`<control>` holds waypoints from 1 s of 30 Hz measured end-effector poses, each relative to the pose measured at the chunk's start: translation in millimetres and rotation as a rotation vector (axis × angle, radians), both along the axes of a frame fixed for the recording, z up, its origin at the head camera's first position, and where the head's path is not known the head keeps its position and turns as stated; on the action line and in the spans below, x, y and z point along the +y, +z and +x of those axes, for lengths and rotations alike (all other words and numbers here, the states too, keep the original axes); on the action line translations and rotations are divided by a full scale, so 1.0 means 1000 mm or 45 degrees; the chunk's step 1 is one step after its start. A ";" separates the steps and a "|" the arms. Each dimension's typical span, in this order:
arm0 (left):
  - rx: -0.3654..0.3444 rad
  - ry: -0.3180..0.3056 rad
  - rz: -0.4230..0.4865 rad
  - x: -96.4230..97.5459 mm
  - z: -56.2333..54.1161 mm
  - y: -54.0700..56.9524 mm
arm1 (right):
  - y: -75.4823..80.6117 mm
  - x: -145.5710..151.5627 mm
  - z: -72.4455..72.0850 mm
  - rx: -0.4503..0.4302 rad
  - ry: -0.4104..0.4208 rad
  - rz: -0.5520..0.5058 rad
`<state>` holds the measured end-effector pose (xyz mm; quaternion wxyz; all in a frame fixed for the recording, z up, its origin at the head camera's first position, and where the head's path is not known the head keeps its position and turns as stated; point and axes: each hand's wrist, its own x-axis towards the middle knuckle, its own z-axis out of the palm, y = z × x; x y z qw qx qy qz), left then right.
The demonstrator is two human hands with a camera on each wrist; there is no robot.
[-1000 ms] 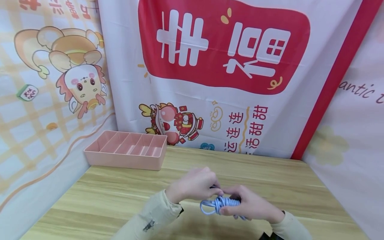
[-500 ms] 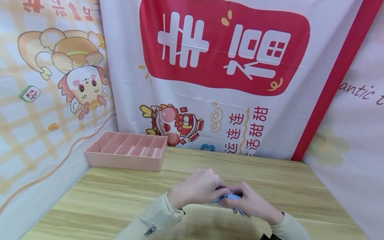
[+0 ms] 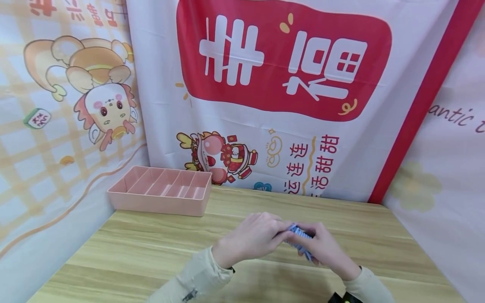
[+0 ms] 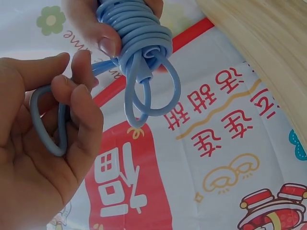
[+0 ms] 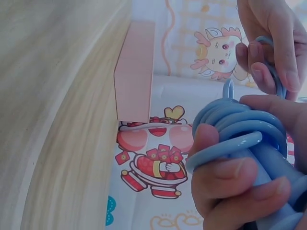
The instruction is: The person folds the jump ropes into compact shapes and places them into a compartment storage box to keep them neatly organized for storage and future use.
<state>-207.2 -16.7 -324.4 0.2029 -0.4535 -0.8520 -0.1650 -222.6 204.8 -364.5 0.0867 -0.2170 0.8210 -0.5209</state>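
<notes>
A light blue cord (image 4: 139, 28) is wound into a tight bundle, with two loose loops hanging from its end in the left wrist view. My right hand (image 3: 327, 248) grips the bundle (image 5: 235, 120), its fingers curled round the coils. My left hand (image 3: 257, 235) pinches a separate loop (image 4: 41, 129) of the same cord, which runs taut from the fingers to the bundle. Both hands are close together over the table. In the head view, the left hand's fingers hide the near end of the bundle.
On the back left of the wooden table (image 3: 151, 235) stands a pink tray (image 3: 159, 204) with several narrow compartments. Printed cloth (image 3: 159, 92) walls in the table at the back and on both sides.
The hands have shifted slightly right, and the bundle has tilted in the right hand. The loop that stuck out toward the left hand a second ago is now hidden in the head view.
</notes>
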 end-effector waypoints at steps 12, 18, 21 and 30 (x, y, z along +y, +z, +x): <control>0.149 0.063 0.063 0.000 0.003 -0.001 | 0.005 0.005 -0.002 -0.078 -0.084 -0.050; 0.201 0.023 0.134 0.000 0.003 0.001 | 0.011 0.008 -0.003 -0.209 -0.172 -0.108; 0.213 -0.044 0.163 0.001 0.004 0.001 | 0.013 0.010 -0.004 -0.282 -0.111 -0.160; 0.189 -0.099 0.244 -0.001 0.002 0.004 | 0.018 0.021 -0.006 -0.516 0.270 -0.437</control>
